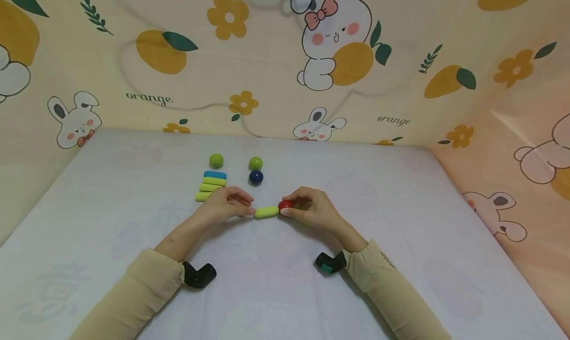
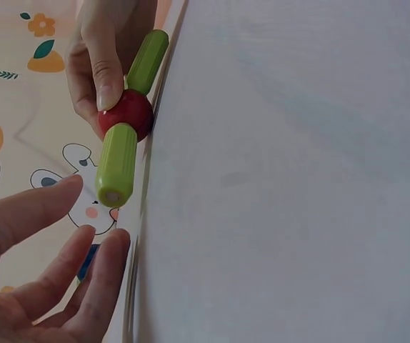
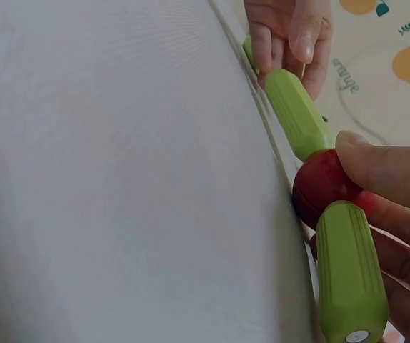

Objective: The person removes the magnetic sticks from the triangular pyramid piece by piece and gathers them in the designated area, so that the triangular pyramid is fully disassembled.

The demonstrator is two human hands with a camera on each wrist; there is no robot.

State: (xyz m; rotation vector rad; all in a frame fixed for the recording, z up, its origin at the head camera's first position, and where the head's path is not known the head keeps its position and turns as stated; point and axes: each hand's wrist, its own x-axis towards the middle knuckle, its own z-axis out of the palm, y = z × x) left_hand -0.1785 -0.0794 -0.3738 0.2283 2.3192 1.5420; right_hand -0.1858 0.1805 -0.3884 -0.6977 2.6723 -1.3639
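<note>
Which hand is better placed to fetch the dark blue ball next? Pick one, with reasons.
The left hand, most likely: its fingers are spread, gripping nothing, and the dark blue ball lies closer to it. The right hand grips the red ball.

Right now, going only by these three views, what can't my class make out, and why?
Head: most of the stick right of the red ball, behind the right hand.
Head: the right end of the row's nearest stick, behind the left hand.
Left wrist: what the blue thing is; left fingers mostly cover it.
</note>
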